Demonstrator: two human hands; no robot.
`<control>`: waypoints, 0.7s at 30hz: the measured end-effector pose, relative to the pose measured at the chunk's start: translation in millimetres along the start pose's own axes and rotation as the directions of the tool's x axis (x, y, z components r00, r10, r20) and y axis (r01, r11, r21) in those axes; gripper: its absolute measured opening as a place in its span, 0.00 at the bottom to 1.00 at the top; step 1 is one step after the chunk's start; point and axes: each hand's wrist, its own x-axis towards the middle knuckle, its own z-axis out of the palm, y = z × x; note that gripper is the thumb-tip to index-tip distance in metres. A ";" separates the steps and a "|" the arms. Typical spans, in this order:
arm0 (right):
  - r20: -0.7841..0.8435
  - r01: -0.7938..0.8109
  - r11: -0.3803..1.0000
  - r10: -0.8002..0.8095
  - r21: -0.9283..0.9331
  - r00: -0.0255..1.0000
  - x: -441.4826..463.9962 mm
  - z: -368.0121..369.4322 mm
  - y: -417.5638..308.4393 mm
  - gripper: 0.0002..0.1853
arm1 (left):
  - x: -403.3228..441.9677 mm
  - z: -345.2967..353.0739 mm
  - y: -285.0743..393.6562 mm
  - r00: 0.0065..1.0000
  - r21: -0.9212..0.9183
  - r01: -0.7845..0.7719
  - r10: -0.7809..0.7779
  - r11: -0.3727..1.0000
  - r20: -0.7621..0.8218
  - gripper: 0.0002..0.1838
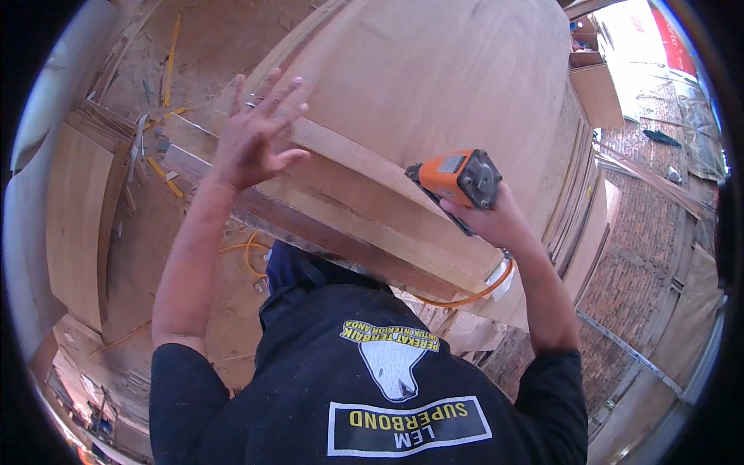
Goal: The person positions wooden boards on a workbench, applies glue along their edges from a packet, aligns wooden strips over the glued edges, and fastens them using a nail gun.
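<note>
My right hand is wrapped round the grip of an orange and black nail gun, held over the near edge of a wooden workpiece. An orange air hose curves below that hand. On the other side, my left hand has its fingers spread above the left part of the wood; whether it touches the surface I cannot tell. Long wooden strips run along the near side of a broad plywood sheet.
Plywood panels lean at the left. More stacked boards stand to the right, beside a brick-paved area. Wood scraps and a yellow strip lie on the floor. A loop of hose hangs near my legs.
</note>
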 end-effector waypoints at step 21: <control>0.035 0.091 0.995 -0.090 -0.042 0.995 30.1 11.1 -10.0 0.19 | -8.1 -0.5 -31.5 0.998 -0.131 0.043 -0.037 0.991 0.042 0.29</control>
